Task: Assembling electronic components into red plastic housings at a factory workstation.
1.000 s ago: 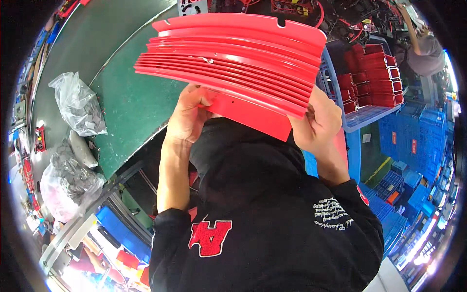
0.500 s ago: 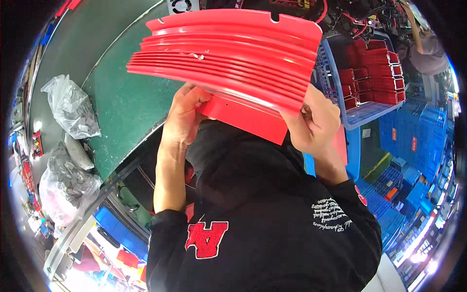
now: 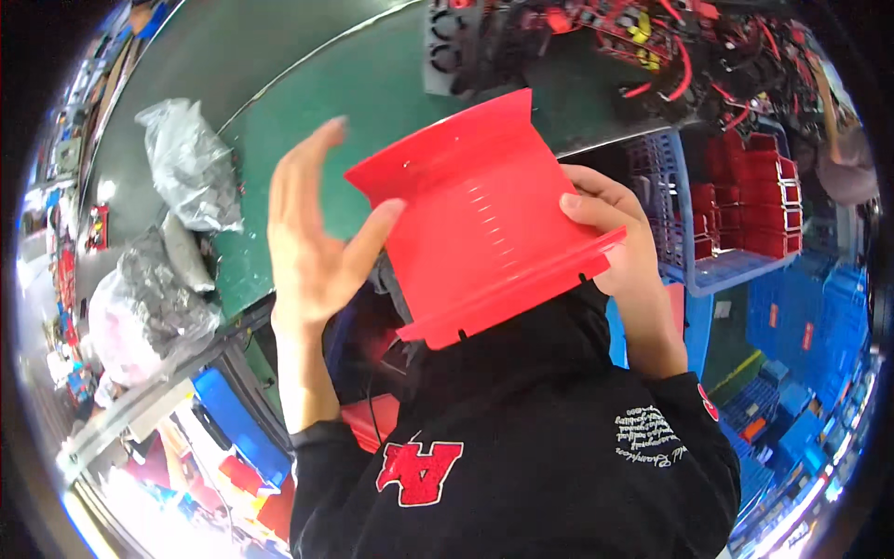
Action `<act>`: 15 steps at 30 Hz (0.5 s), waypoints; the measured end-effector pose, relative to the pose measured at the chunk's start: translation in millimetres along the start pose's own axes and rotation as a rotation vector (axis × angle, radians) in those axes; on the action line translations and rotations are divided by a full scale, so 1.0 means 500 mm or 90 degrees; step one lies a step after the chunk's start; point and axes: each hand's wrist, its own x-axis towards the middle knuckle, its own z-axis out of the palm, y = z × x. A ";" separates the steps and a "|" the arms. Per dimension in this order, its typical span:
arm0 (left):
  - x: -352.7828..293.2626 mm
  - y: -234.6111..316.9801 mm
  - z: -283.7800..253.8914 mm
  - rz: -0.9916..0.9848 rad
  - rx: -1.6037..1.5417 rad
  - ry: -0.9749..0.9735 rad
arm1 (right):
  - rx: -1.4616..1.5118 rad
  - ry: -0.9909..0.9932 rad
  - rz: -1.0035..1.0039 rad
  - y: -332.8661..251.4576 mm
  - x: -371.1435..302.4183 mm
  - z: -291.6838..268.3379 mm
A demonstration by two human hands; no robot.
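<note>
A red channel-shaped panel (image 3: 489, 224) with raised sides and small notches along its near edge is held up in front of my chest. My right hand (image 3: 615, 219) grips its right end, thumb on the inner face and fingers behind. At the panel's left end, my left hand (image 3: 317, 228) is open, its fingers spread and pointing away. The left thumb tip is at the panel's left edge; whether it touches cannot be made out. A row of short pale marks runs down the middle of the panel's inner face.
Beneath lies a green-topped table (image 3: 363, 84) with grey parts in clear plastic bags (image 3: 191, 168) at left. A blue crate (image 3: 722, 270) of stacked red panels (image 3: 759, 200) stands at right. Black and red cabled parts (image 3: 717, 56) are at the far right; blue crates (image 3: 801, 317) sit beyond.
The panel has been turned from its ribbed outer side to its smooth inner side and lowered. My left hand has let go and spread its fingers; my right hand still holds on.
</note>
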 end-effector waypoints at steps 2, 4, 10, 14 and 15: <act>-0.004 -0.019 -0.007 0.042 0.015 -0.033 | 0.004 -0.035 0.036 0.003 0.000 0.033; -0.019 -0.038 0.007 -0.072 -0.030 -0.091 | -0.001 -0.049 0.042 0.009 0.003 0.048; -0.032 -0.059 -0.014 -0.047 -0.161 -0.149 | -0.058 -0.038 0.030 0.017 0.002 0.067; -0.001 -0.016 0.004 -0.043 -0.023 -0.143 | -0.066 -0.054 0.004 0.028 -0.001 0.082; 0.005 -0.019 0.018 -0.072 0.046 -0.148 | -0.087 -0.059 0.005 0.028 -0.005 0.090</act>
